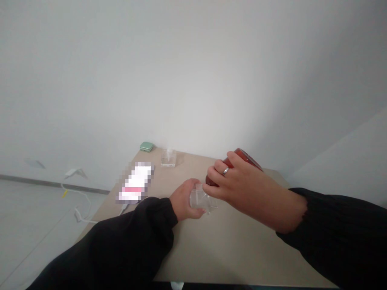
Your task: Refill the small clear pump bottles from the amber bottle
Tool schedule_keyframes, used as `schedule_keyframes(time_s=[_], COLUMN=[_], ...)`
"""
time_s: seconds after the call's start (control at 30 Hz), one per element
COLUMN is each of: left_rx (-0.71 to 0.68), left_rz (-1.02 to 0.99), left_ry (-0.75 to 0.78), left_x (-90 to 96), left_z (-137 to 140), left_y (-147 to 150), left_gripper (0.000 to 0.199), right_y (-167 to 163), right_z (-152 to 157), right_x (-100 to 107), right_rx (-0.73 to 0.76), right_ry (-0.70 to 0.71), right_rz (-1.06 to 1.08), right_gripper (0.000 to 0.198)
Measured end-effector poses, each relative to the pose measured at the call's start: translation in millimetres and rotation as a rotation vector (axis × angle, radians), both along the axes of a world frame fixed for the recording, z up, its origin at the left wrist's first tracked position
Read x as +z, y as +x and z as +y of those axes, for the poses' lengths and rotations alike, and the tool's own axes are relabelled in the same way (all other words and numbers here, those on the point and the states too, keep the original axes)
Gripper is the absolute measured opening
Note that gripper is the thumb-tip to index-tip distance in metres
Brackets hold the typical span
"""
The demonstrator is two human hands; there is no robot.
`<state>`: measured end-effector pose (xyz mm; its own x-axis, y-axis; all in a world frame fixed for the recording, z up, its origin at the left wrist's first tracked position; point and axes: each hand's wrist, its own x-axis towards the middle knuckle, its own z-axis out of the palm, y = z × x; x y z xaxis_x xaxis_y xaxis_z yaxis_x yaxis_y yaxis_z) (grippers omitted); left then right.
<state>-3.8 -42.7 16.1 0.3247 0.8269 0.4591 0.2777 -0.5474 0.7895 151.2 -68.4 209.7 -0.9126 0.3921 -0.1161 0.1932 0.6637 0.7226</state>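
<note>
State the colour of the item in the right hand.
The item is dark reddish-brown; the head view shows it best.

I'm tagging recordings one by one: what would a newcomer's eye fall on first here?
Likely the glaring, pixelated screen on the left of the table. Next, near the middle, the right hand holding a red bottle-like object close to a clear container in the left hand. A small green case sits at the far left corner.

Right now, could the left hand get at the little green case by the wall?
Probably not without letting go first: the left hand is gripping a clear container. Were it free, the gap between the phone and the other clear container seems to leave a way to the green case.
</note>
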Motion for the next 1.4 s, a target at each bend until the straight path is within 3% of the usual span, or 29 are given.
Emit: schedule_keyframes(time_s=[1.03,1.23,1.4], left_rx=[0.002,-0.006,0.005], left_rz=[0.009,-0.006,-0.003], left_ry=[0.018,-0.004,-0.023], left_x=[-3.3,0.5,1.9], left_z=[1,-1,-3], left_y=[-1,-2,-2], left_gripper=[0.066,0.065,0.063], right_y=[4,20,39], right_z=[-1,1,7], right_x=[3,-4,-17], right_rx=[-0.037,-0.082,-0.215], right_ry=[-0.009,-0.076,-0.202], right_rz=[0.0,0.14,0.314], right_gripper=[0.022,0.028,0.048])
